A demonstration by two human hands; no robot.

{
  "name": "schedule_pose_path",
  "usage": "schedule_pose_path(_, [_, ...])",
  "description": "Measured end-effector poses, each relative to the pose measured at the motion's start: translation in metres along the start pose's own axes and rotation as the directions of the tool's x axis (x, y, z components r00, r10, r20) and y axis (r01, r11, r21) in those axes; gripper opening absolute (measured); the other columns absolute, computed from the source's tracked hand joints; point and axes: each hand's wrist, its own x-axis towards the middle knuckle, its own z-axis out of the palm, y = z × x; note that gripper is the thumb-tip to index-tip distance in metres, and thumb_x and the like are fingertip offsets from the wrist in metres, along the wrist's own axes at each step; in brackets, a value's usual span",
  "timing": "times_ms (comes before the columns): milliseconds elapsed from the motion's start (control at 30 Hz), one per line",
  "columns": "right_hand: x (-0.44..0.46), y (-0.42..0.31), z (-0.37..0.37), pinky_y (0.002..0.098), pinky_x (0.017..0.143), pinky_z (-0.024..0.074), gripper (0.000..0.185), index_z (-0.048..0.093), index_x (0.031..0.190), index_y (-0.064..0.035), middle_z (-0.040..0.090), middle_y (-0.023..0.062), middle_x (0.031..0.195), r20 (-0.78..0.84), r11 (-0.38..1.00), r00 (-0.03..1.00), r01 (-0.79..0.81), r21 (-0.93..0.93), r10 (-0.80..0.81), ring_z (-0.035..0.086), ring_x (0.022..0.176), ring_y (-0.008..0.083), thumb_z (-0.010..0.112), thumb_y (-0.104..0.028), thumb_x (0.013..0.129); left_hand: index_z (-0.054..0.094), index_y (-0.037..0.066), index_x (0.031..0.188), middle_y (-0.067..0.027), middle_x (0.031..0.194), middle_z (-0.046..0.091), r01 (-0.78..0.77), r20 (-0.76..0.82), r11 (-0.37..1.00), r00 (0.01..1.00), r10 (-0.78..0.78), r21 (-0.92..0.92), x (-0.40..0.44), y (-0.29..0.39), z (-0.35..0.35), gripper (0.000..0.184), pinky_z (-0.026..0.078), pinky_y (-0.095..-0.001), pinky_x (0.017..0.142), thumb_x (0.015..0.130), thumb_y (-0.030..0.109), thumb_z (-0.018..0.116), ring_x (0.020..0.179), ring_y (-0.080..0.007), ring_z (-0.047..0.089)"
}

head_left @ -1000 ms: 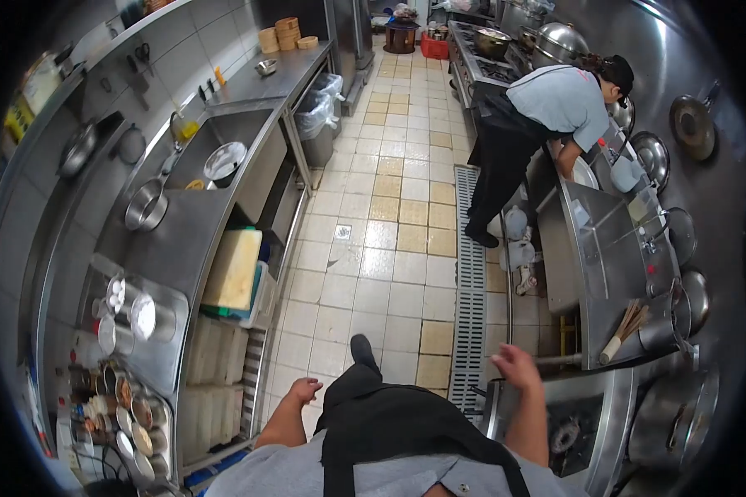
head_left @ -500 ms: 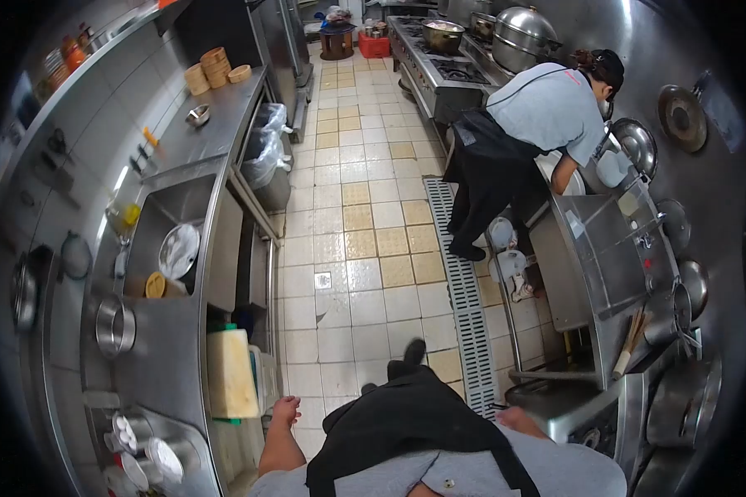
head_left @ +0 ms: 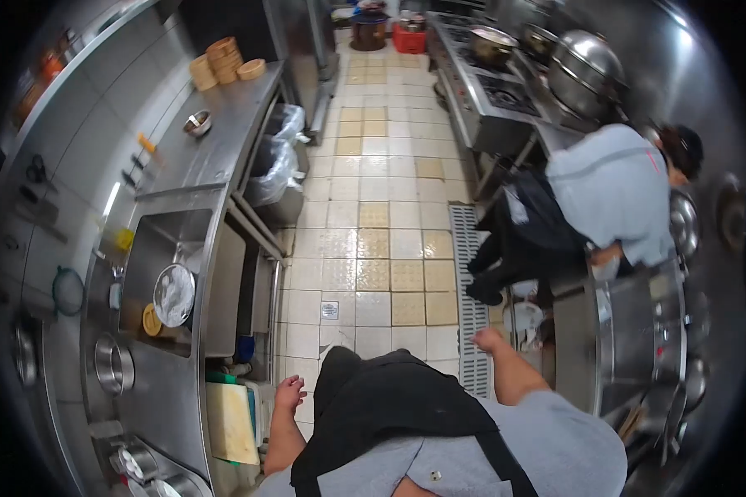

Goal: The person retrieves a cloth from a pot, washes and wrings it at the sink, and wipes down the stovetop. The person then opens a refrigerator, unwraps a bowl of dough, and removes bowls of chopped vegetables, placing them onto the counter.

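Observation:
My left hand (head_left: 289, 393) hangs low over the tiled floor, fingers apart and holding nothing, just right of a yellowish cutting board (head_left: 231, 422) under the left counter. My right hand (head_left: 489, 340) is above the floor drain grate (head_left: 470, 290), touching nothing; its fingers are curled and too small to make out clearly. Over the counter at left, a sink (head_left: 164, 228) holds a metal bowl with white content (head_left: 174, 295) and a yellow round item (head_left: 152, 320). A metal pot (head_left: 113, 364) stands beside the sink.
A co-worker (head_left: 609, 195) bends over the right counter beside the drain. Beyond are a stove (head_left: 506, 95) and a large lidded steamer (head_left: 586, 74). Bins with clear bags (head_left: 273, 170) stand at the left counter; bamboo steamers (head_left: 224, 60) sit on it. A red crate (head_left: 409, 38) is at the far end.
The sink and left counter have drawn nearer. My right hand has swung forward over the grate. The co-worker appears closer, lower and farther right, still bent over.

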Motion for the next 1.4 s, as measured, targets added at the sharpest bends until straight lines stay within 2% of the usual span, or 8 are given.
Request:
schedule_pose_path(133, [0.136, -0.08, -0.131, 0.0313, 0.061, 0.0501, 0.033, 0.065, 0.108, 0.0001, 0.067, 0.0062, 0.081, -0.13, 0.737, 0.978, -0.033, 0.675, 0.162, 0.062, 0.073, 0.0143, 0.07, -0.022, 0.083, 0.052, 0.009, 0.13, -0.0074, 0.108, 0.066, 0.095, -0.034, 0.993, 0.995, -0.097, -0.064, 0.013, 0.046, 0.005, 0.046, 0.047, -0.0325, 0.057, 0.088, 0.025, 0.064, 0.074, -0.0194, 0.066])
schedule_pose_path(500, [0.212, -0.161, -0.163, 0.0288, 0.045, 0.0415, 0.015, 0.067, 0.089, -0.0071, 0.056, 0.0011, 0.063, 0.397, 0.644, 0.895, -0.427, 0.634, 0.202, 0.055, 0.055, 0.0121, 0.068, -0.022, 0.085, 0.053, 0.005, 0.13, -0.0066, 0.101, 0.065, -0.316, 0.036, 0.925, 0.943, 0.33, -0.212, 0.18, 0.312, -0.01, 0.046, 0.048, -0.0296, 0.062, 0.09, 0.025, 0.062, 0.079, -0.0168, 0.063])
schedule_pose_path(567, [0.188, -0.164, -0.182, 0.0322, 0.045, 0.0467, 0.02, 0.061, 0.078, -0.0066, 0.059, 0.0051, 0.066, 0.35, 0.776, 0.919, -0.351, 0.524, 0.179, 0.06, 0.056, 0.0175, 0.065, -0.024, 0.086, 0.05, 0.003, 0.131, -0.0051, 0.1, 0.064, -0.395, 0.02, 0.887, 0.911, 0.411, -0.24, 0.184, 0.402, -0.018, 0.049, 0.049, -0.0283, 0.064, 0.089, 0.026, 0.064, 0.078, -0.014, 0.062])
schedule_pose_path(633, [0.241, 0.012, 0.025, 0.0436, 0.051, 0.0484, 0.022, 0.061, 0.079, -0.0091, 0.058, 0.0061, 0.066, -0.077, 0.825, 0.848, 0.482, -0.295, -0.524, 0.06, 0.057, 0.0229, 0.056, -0.027, 0.09, 0.048, 0.004, 0.133, -0.0057, 0.106, 0.063, -0.392, -0.021, 0.843, 0.91, 0.414, -0.369, 0.187, 0.487, -0.021, 0.052, 0.05, -0.0274, 0.065, 0.089, 0.026, 0.064, 0.08, -0.0137, 0.064])
schedule_pose_path(833, [0.295, 0.013, -0.089, 0.0445, 0.053, 0.0481, 0.022, 0.061, 0.08, -0.0104, 0.057, 0.0052, 0.066, 0.208, 0.98, 0.966, 0.12, 0.159, -0.152, 0.059, 0.058, 0.0231, 0.055, -0.029, 0.091, 0.036, 0.005, 0.141, -0.0097, 0.123, 0.059, -0.513, -0.178, 0.72, 0.852, 0.492, -0.468, 0.248, 0.643, -0.02, 0.059, 0.052, -0.0284, 0.071, 0.092, 0.027, 0.061, 0.087, -0.0178, 0.066])
schedule_pose_path(1100, [0.488, 0.023, -0.229, 0.0455, 0.056, 0.0478, 0.022, 0.061, 0.082, -0.0121, 0.055, 0.004, 0.065, 0.155, 0.863, 0.866, 0.493, -0.11, -0.475, 0.057, 0.06, 0.0232, 0.054, -0.03, 0.091, 0.027, 0.008, 0.141, -0.0176, 0.133, 0.047, -0.525, -0.41, 0.376, 0.844, 0.345, -0.764, 0.298, 0.744, -0.014, 0.06, 0.052, -0.0436, 0.08, 0.094, 0.028, 0.057, 0.101, -0.0347, 0.061])
schedule_pose_path(1167, [0.52, -0.044, -0.361, 0.046, 0.058, 0.048, 0.017, 0.06, 0.086, -0.0137, 0.053, 0.0035, 0.064, 0.514, 0.463, 0.849, -0.508, 0.727, 0.124, 0.056, 0.063, 0.0246, 0.056, -0.03, 0.091, 0.029, 0.01, 0.139, -0.0185, 0.133, 0.046, -0.522, -0.433, 0.284, 0.842, 0.321, -0.804, 0.308, 0.758, -0.02, 0.059, 0.05, -0.0472, 0.085, 0.093, 0.033, 0.059, 0.105, -0.0382, 0.058])
schedule_pose_path(1400, [0.679, -0.14, -0.516, 0.0356, 0.053, 0.0469, 0.015, 0.059, 0.1, -0.0127, 0.059, 0.0006, 0.081, 0.138, 0.471, 0.958, -0.245, 0.848, 0.251, 0.06, 0.066, 0.019, 0.062, -0.024, 0.09, 0.024, 0.013, 0.141, -0.0169, 0.135, 0.042, -0.467, -0.464, -0.057, 0.846, 0.263, -0.883, 0.386, 0.807, -0.074, 0.072, 0.046, -0.0487, 0.09, 0.087, 0.039, 0.066, 0.111, -0.0379, 0.055])
